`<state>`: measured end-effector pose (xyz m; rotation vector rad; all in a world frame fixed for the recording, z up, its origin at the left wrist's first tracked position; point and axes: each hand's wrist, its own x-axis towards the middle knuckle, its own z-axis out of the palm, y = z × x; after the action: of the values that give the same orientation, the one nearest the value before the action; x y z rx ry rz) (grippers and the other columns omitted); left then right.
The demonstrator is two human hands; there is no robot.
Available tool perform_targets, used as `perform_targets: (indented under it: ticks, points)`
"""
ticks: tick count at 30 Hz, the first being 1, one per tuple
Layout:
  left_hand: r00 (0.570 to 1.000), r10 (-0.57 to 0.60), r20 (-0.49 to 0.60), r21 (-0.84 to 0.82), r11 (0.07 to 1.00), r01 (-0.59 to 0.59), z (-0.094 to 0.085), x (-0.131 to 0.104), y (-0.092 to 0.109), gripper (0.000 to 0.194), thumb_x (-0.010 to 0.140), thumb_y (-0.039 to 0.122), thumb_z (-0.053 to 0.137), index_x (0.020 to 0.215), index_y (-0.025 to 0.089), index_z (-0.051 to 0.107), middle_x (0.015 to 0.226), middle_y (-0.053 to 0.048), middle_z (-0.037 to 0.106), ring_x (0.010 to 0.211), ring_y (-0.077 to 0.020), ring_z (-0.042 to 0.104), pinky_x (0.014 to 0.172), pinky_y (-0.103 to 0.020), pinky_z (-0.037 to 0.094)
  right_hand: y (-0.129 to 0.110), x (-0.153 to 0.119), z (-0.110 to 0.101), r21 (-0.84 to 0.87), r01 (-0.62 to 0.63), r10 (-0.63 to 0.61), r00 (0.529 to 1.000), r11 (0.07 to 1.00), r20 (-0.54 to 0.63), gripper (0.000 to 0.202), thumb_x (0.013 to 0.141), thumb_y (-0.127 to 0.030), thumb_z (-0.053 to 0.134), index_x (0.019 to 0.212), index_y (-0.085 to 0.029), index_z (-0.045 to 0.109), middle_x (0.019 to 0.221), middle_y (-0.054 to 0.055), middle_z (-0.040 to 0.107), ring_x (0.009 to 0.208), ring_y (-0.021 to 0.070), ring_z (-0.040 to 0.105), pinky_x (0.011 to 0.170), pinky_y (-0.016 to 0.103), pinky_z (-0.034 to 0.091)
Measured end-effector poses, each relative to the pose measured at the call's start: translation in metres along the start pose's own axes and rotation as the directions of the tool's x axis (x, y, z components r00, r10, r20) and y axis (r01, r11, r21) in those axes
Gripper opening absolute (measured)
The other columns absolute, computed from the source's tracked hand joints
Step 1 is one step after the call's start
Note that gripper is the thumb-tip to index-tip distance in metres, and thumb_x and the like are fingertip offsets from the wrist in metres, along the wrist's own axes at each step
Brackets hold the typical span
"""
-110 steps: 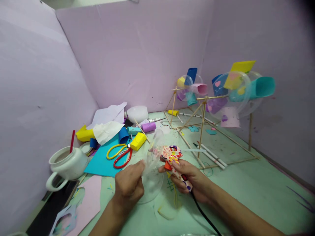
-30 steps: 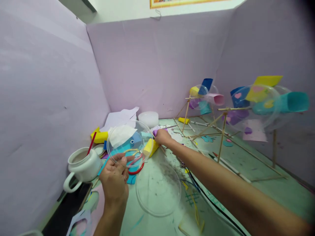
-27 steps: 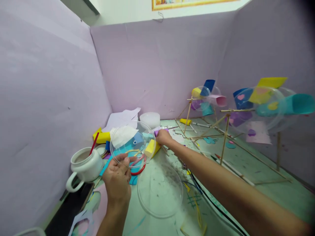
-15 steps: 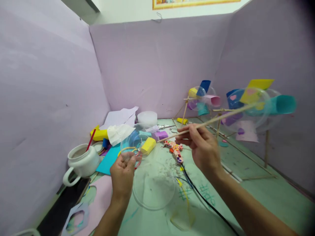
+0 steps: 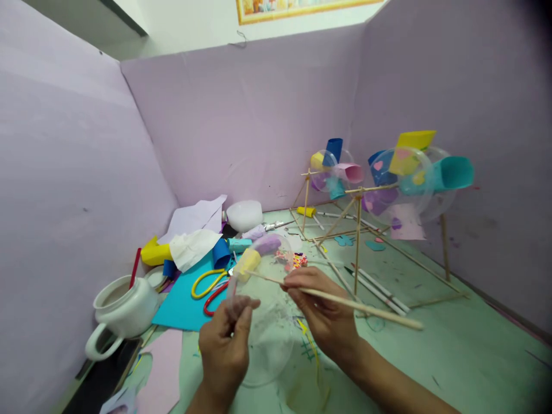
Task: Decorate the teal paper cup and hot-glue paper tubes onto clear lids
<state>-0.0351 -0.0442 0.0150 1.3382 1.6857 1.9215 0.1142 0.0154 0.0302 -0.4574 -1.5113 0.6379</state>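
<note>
My left hand [image 5: 226, 339] pinches the rim of a clear round plastic disc [image 5: 269, 322] low in the middle of the view. Between the fingers of my right hand [image 5: 323, 310] is a thin wooden stick [image 5: 366, 307], whose left tip reaches over the disc near a yellow paper roll [image 5: 249, 263]. A purple paper roll [image 5: 268, 244] lies just behind the yellow one. Scissors [image 5: 209, 283] with yellow and red handles rest on blue paper left of the disc. The patterned glue gun [image 5: 297, 260] is partly hidden behind my right hand.
Two stick-framed wheels with coloured paper cups [image 5: 416, 178] stand at the right. A white pot [image 5: 127, 310] is at the left, near pink paper [image 5: 161, 368]. Behind are crumpled white paper [image 5: 194, 248] and a white bowl [image 5: 244, 215]. White pens [image 5: 379, 290] lie at right.
My right hand has moved down and left, and the stick now slants down to the right. My left hand has lowered with the disc. The view has shifted to the right.
</note>
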Motion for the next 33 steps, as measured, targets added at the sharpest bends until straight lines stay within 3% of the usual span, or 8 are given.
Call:
perform_targets:
  ticks: [4, 9, 12, 16, 21, 27, 31, 33]
  points:
    - [0.985, 0.170, 0.016, 0.071, 0.983, -0.171, 0.004, -0.010, 0.009, 0.011, 0.070, 0.023, 0.064, 0.073, 0.024, 0.075, 0.067, -0.005, 0.072, 0.054, -0.0165, 0.061, 0.053, -0.025, 0.046, 0.009, -0.005, 0.010, 0.051, -0.212, 0.213, 0.977, 0.976, -0.023, 0.015, 0.074, -0.014, 0.068, 0.082, -0.025, 0.075, 0.079, 0.005, 0.071, 0.072, 0.0199, 0.067, 0.064, 0.033, 0.054]
    - [0.971, 0.199, 0.130, 0.141, 0.966, -0.217, 0.002, -0.007, 0.008, 0.005, 0.068, 0.025, 0.066, 0.067, 0.023, 0.070, 0.049, -0.001, 0.058, 0.040, -0.0120, 0.047, 0.041, -0.023, 0.036, 0.006, -0.008, 0.012, 0.150, -0.494, 0.501, 0.865, 0.856, -0.010, 0.008, 0.069, -0.026, 0.073, 0.075, -0.021, 0.075, 0.068, 0.006, 0.072, 0.059, 0.0202, 0.068, 0.054, 0.031, 0.054]
    - [0.991, 0.121, 0.048, 0.166, 0.978, -0.128, 0.001, -0.001, 0.001, 0.002, 0.066, 0.023, 0.068, 0.068, 0.023, 0.069, 0.057, -0.002, 0.066, 0.050, -0.0157, 0.060, 0.051, -0.024, 0.045, -0.002, -0.008, 0.011, 0.140, -0.501, 0.498, 0.865, 0.854, 0.057, 0.012, 0.072, -0.028, 0.070, 0.078, -0.020, 0.076, 0.070, 0.008, 0.074, 0.064, 0.0226, 0.071, 0.057, 0.033, 0.056]
    - [0.994, 0.004, -0.109, 0.138, 0.990, 0.012, -0.003, 0.003, -0.009, 0.023, 0.060, 0.022, 0.075, 0.083, 0.022, 0.072, 0.072, -0.007, 0.073, 0.068, -0.0230, 0.069, 0.066, -0.029, 0.053, -0.005, -0.009, 0.013, 0.156, -0.433, 0.441, 0.897, 0.887, -0.014, 0.011, 0.073, -0.025, 0.069, 0.080, -0.022, 0.077, 0.076, 0.008, 0.075, 0.067, 0.0226, 0.071, 0.061, 0.034, 0.058]
    - [0.991, 0.065, 0.116, 0.092, 0.993, -0.076, -0.008, 0.004, -0.011, 0.017, 0.055, 0.018, 0.077, 0.070, 0.025, 0.075, 0.071, -0.008, 0.073, 0.066, -0.0242, 0.069, 0.060, -0.028, 0.053, 0.002, -0.009, 0.017, 0.178, -0.508, 0.510, 0.859, 0.843, 0.042, 0.010, 0.068, -0.024, 0.072, 0.076, -0.023, 0.078, 0.071, 0.006, 0.074, 0.063, 0.0213, 0.071, 0.058, 0.032, 0.057]
    - [0.992, 0.048, -0.112, 0.151, 0.988, -0.031, -0.010, 0.011, -0.012, 0.027, 0.062, 0.023, 0.074, 0.089, 0.025, 0.075, 0.081, -0.006, 0.075, 0.077, -0.0243, 0.069, 0.078, -0.034, 0.052, 0.003, -0.007, 0.015, 0.212, -0.516, 0.536, 0.843, 0.830, -0.045, 0.008, 0.067, -0.025, 0.073, 0.074, -0.022, 0.076, 0.059, 0.003, 0.071, 0.055, 0.0186, 0.068, 0.053, 0.029, 0.054]
    - [0.991, 0.086, 0.100, 0.128, 0.987, -0.098, -0.010, 0.008, -0.009, 0.019, 0.057, 0.020, 0.076, 0.075, 0.024, 0.075, 0.075, -0.006, 0.074, 0.069, -0.0230, 0.069, 0.069, -0.030, 0.053, 0.002, -0.011, 0.019, 0.194, -0.526, 0.527, 0.849, 0.828, 0.052, 0.008, 0.066, -0.022, 0.073, 0.073, -0.022, 0.076, 0.062, 0.003, 0.072, 0.058, 0.0192, 0.069, 0.056, 0.031, 0.054]
    - [0.997, 0.036, 0.073, 0.128, 0.991, -0.045, -0.014, 0.014, -0.004, 0.016, 0.059, 0.021, 0.075, 0.075, 0.023, 0.073, 0.072, -0.005, 0.074, 0.067, -0.0209, 0.068, 0.065, -0.029, 0.052, 0.000, -0.012, 0.016, 0.196, -0.517, 0.519, 0.854, 0.833, 0.045, 0.007, 0.067, -0.022, 0.072, 0.074, -0.021, 0.075, 0.062, 0.003, 0.072, 0.058, 0.0189, 0.068, 0.056, 0.031, 0.054]
